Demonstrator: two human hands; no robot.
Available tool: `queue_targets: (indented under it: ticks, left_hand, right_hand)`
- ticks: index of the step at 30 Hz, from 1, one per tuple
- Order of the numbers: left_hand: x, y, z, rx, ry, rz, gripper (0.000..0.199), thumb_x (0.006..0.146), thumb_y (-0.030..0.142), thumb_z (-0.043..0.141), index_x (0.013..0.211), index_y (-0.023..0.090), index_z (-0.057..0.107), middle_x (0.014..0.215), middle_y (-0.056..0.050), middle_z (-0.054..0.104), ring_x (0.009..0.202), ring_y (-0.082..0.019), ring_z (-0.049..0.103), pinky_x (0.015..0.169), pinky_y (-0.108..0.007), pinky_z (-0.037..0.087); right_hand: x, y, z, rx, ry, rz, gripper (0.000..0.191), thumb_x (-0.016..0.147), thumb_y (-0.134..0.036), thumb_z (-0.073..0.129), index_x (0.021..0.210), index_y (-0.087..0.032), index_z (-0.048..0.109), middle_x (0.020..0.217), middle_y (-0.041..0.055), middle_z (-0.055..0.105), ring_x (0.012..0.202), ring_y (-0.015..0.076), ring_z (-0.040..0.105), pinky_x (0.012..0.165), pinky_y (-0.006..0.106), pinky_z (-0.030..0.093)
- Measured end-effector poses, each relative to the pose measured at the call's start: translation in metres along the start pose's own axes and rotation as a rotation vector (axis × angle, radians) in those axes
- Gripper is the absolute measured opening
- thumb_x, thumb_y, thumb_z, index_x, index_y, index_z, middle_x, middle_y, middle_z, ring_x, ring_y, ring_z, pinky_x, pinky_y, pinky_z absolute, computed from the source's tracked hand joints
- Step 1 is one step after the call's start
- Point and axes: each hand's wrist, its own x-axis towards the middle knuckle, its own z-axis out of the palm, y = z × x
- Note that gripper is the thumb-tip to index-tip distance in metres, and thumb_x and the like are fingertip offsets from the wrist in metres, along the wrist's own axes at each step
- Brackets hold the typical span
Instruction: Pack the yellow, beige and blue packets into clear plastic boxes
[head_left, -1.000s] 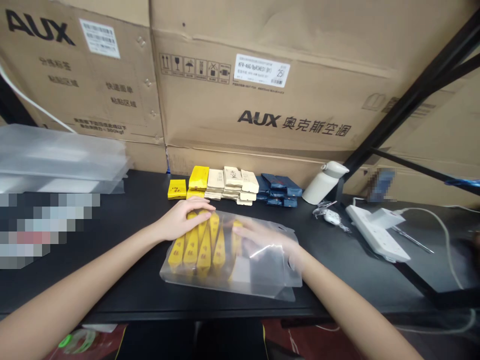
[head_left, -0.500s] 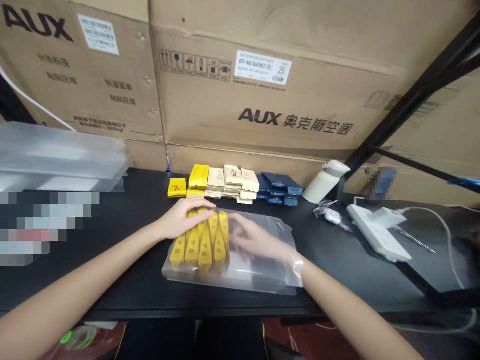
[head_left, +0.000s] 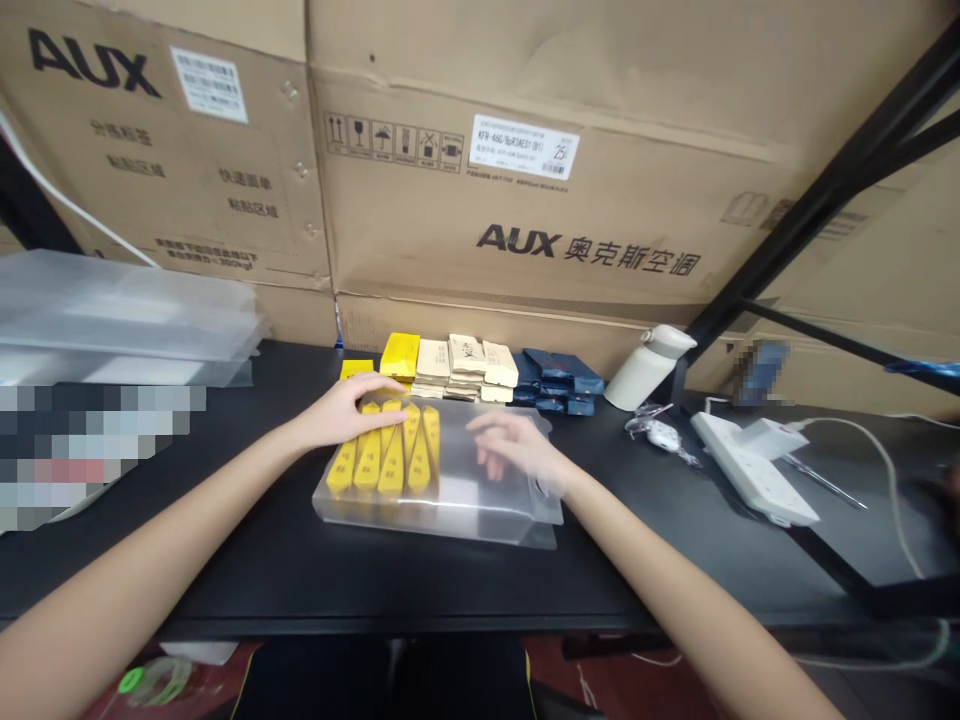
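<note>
A clear plastic bag (head_left: 480,500) lies on the black table, its opening towards the right. Inside its left part stand several yellow packets (head_left: 382,455) side by side. My left hand (head_left: 349,408) rests over the bag's upper left edge, fingers apart on the packets from outside. Reaching in through the opening, my right hand (head_left: 510,445) is inside the bag, to the right of the packets; its fingers are loosely curled and apart, holding nothing.
Behind the bag stand stacks of yellow (head_left: 400,355), cream (head_left: 466,365) and dark blue packets (head_left: 559,380). A white bottle (head_left: 649,368), earphones case (head_left: 664,436) and power strip (head_left: 754,470) are on the right. Clear bags (head_left: 120,315) lie at the left, cardboard boxes (head_left: 525,60) behind.
The bag with its yellow packets has shifted left and back, with my left hand. My right hand has drawn away from the packets towards the opening.
</note>
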Motion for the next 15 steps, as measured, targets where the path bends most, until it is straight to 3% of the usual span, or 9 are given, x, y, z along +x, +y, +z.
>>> queue_targets:
  ticks: [4,6,9,12,15]
  left_hand:
    - [0.000,-0.016,-0.013,0.088,0.294,-0.077,0.035,0.081,0.048,0.061,0.098,0.019,0.068,0.107,-0.009,0.071,0.100,-0.026,0.065,0.094,-0.040,0.048]
    - [0.000,-0.026,-0.018,0.170,0.345,-0.154,0.037,0.084,0.046,0.054,0.103,0.017,0.067,0.110,-0.011,0.071,0.100,-0.027,0.065,0.094,-0.041,0.049]
    - [-0.002,-0.041,-0.020,0.372,0.201,-0.157,0.053,0.086,0.047,0.045,0.124,0.011,0.059,0.125,-0.016,0.065,0.113,-0.032,0.059,0.100,-0.046,0.044]
    - [-0.004,-0.052,-0.015,0.475,-0.012,-0.157,0.071,0.089,0.050,0.036,0.145,0.007,0.037,0.141,-0.020,0.051,0.126,-0.036,0.049,0.101,-0.049,0.041]
    - [-0.006,-0.056,-0.012,0.562,-0.151,-0.218,0.075,0.089,0.050,0.033,0.149,0.005,0.028,0.150,-0.023,0.038,0.134,-0.039,0.039,0.102,-0.050,0.039]
  right_hand:
    - [0.004,0.000,-0.014,0.012,0.229,0.004,0.017,0.075,-0.022,0.060,0.089,-0.015,0.066,0.060,-0.0022,0.064,0.043,0.0087,0.058,0.041,0.020,0.047]
    - [0.005,0.000,-0.017,-0.016,0.321,-0.003,0.014,0.074,-0.021,0.056,0.082,-0.015,0.067,0.057,-0.0028,0.061,0.040,0.0074,0.055,0.040,0.019,0.044]
    - [0.005,0.003,-0.018,-0.110,0.432,-0.057,0.016,0.071,-0.021,0.055,0.079,-0.014,0.067,0.052,-0.0038,0.058,0.037,0.0070,0.050,0.039,0.019,0.040]
    - [0.006,0.008,-0.019,-0.230,0.501,-0.111,0.020,0.070,-0.023,0.054,0.081,-0.014,0.067,0.052,-0.0026,0.058,0.040,0.0101,0.051,0.040,0.021,0.041]
    - [0.007,0.010,-0.022,-0.307,0.496,-0.117,0.019,0.069,-0.024,0.053,0.078,-0.014,0.067,0.053,-0.0013,0.058,0.043,0.0126,0.053,0.042,0.023,0.042]
